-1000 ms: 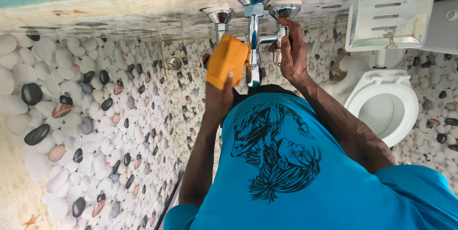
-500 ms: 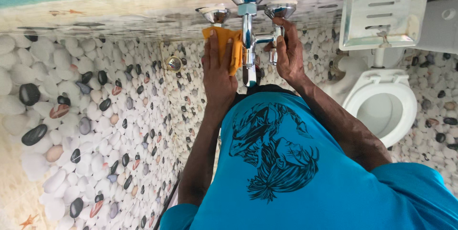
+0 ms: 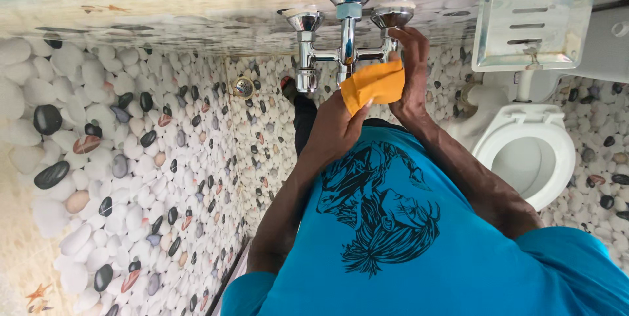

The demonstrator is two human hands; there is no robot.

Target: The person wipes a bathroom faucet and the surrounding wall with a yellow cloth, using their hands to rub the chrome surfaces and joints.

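No pkgs, labels, signs or screens in view.

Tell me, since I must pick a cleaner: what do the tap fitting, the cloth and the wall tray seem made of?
Tap fitting: chrome-plated metal, judging by its mirror shine. Orange cloth in the left hand: soft, matte fabric that folds. Wall tray: brushed metal, probably steel.

Left hand (image 3: 334,129) pressing orange cloth (image 3: 373,85) against chrome tap (image 3: 346,34)
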